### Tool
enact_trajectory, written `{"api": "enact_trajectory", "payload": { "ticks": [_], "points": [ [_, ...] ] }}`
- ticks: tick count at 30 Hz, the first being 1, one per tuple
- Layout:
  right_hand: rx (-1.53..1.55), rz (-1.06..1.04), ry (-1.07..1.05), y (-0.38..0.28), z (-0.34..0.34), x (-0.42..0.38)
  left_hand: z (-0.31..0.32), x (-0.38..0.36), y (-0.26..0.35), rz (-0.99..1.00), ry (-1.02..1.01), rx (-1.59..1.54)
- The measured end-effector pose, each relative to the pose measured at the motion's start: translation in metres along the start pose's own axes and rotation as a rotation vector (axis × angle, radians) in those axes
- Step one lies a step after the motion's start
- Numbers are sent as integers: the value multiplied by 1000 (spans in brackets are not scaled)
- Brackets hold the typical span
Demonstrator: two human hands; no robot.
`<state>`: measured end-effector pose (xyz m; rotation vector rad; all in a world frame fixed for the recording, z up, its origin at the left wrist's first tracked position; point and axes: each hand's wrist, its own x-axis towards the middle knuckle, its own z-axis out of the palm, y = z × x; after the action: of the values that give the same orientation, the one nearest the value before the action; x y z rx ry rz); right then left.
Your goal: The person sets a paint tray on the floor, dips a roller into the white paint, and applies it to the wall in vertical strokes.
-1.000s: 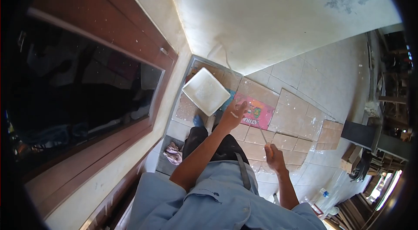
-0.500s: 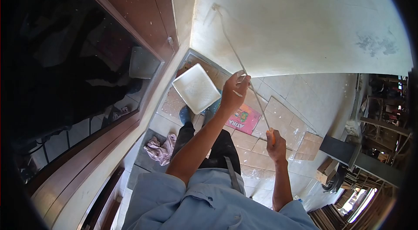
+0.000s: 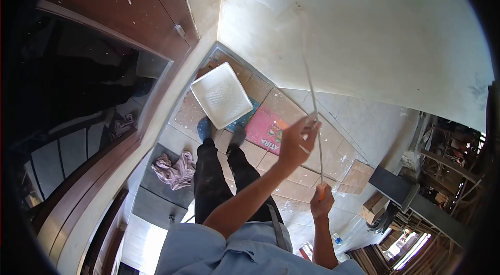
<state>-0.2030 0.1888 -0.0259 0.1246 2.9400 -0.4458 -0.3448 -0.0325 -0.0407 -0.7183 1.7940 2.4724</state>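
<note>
My right hand (image 3: 322,205) is closed round the orange grip of a long-handled paint roller (image 3: 312,85). Further up the thin pale rod, my left hand (image 3: 299,144) holds it with the fingertips. The rod's far end reaches up to the pale wall (image 3: 375,35), where the head is blurred and hard to tell from the surface. A white paint tray (image 3: 221,96) lies on the floor beyond my feet, with whitish paint inside.
Flattened cardboard (image 3: 294,173) and a pink printed sheet (image 3: 264,130) cover the floor tiles. A crumpled cloth (image 3: 175,170) lies on a dark mat. At left stands a brown door frame (image 3: 120,9) with dark glass. Stacked wood and a dark bench (image 3: 393,187) are at right.
Both hands have come lower and nearer my body, with the roller. Its far end has shifted right along the wall. My view has turned slightly, showing more of my legs.
</note>
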Motion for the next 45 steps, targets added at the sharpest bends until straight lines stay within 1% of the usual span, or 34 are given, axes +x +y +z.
{"api": "enact_trajectory", "payload": {
  "ticks": [2, 6, 7, 8, 9, 10, 11, 14, 15, 16, 18, 20, 22, 24, 25, 26, 28, 29, 30, 31, 32, 33, 34, 35, 36, 39, 40, 41, 42, 43, 44, 45],
  "points": [
    [0, -22, 15, 17, 6, -6, 10, -7, -16, 51, 11, -27],
    [48, -49, -10, 3, 26, 16, -6, 11, -20, 105, 60, 25],
    [65, 0, -48, -6, 33, 26, -13, 21, -22, 145, 93, 48],
    [84, -82, -40, -12, 45, 37, -29, 33, -22, 335, 121, 212],
    [118, -128, -60, -25, 52, 49, -40, 41, 0, 86, 126, 111],
    [129, -126, -76, -37, 59, 58, -51, 52, 8, 42, 147, 143],
    [143, -140, -66, -52, 64, 67, -59, 64, -4, 123, 175, 20],
    [184, -171, -38, -60, 66, 75, -68, 75, 7, 178, 212, 29],
    [196, -182, -29, -60, 66, 77, -63, 72, 8, 152, 218, 36],
    [185, -176, -26, -53, 63, 76, -56, 67, 6, 165, 199, 108],
    [157, -164, -19, -21, 53, 65, -38, 53, -4, 190, 160, 243],
    [62, -203, 10, 14, 39, 48, -9, 34, -18, 173, 120, 176],
    [-1, -13, 2, 49, 26, 24, 20, 9, -32, 113, 101, 107],
    [9, 1, 33, 72, 15, 1, 42, -11, -45, 55, 48, 68],
    [18, 8, 49, 79, 14, -5, 51, -18, -50, 96, 66, 53],
    [33, 27, 34, 86, 17, -9, 53, -22, -59, 88, 56, 50],
    [68, 74, 6, 81, 24, -12, 49, -24, -61, 70, 29, 48],
    [34, 42, -25, 79, 31, -9, 42, -18, -67, 144, 56, 89],
    [50, -83, 1, 72, 44, -1, 27, -7, -60, 144, 31, 109],
    [52, -207, 43, 50, 51, 15, 16, 4, -65, 257, 87, 182],
    [113, -198, -6, 38, 58, 26, 2, 18, -51, 240, 122, 138],
    [132, -175, -16, 16, 62, 40, -13, 31, -38, 288, 152, 279],
    [136, -195, 35, 7, 71, 50, -23, 42, -28, 292, 185, 301],
    [169, -222, 45, -6, 71, 59, -30, 49, -9, 164, 201, 248],
    [202, -251, 54, -15, 68, 65, -27, 49, -7, 164, 205, 241],
    [159, -214, 52, 6, 60, 57, -14, 42, -10, 164, 213, 235],
    [140, -165, 30, 21, 55, 50, -6, 35, -22, 177, 151, 259],
    [119, -117, 8, 40, 47, 38, 7, 24, -27, 172, 129, 197],
    [96, -71, -13, 59, 40, 26, 23, 12, -47, 226, 134, 195],
    [52, -59, 7, 76, 35, 15, 37, -1, -58, 256, 92, 193],
    [10, -47, 26, 92, 29, 2, 48, -11, -58, 184, 62, 191],
    [64, 76, -21, 103, 22, -9, 60, -20, -63, 166, 54, 166]
  ]
}}
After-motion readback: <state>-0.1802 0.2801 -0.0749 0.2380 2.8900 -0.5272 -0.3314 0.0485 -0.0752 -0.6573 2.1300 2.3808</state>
